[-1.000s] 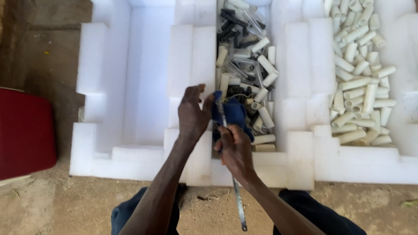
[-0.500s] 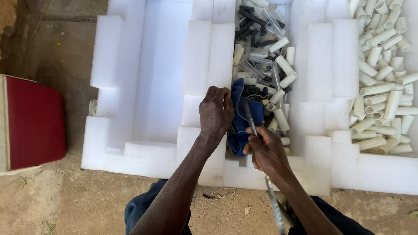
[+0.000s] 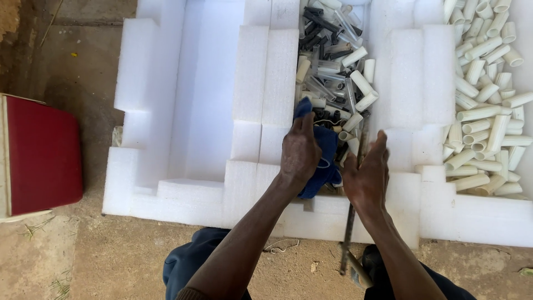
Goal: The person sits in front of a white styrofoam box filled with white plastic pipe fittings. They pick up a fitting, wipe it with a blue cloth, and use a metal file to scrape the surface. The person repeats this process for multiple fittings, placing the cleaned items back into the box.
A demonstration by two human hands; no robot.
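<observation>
While the left hand (image 3: 300,153) presses a blue cloth (image 3: 323,155) in a closed grip against the near end of the middle trough of a white foam tray (image 3: 183,128), the right hand (image 3: 366,178) lies just right of that cloth with fingers spread, its palm against a thin metal rod (image 3: 351,222) rather than clenched on it. The work looks to be at a wiping stage, cloth and rod close together; the next move would likely call for a firm hold on the rod. Beyond the cloth the trough holds mixed dark and clear tubes (image 3: 333,61); well right of it lie white tubes (image 3: 483,100). The rod's upper end is lost among the tubes, its lower end blurs near a knee, and whether cloth touches rod cannot be told
</observation>
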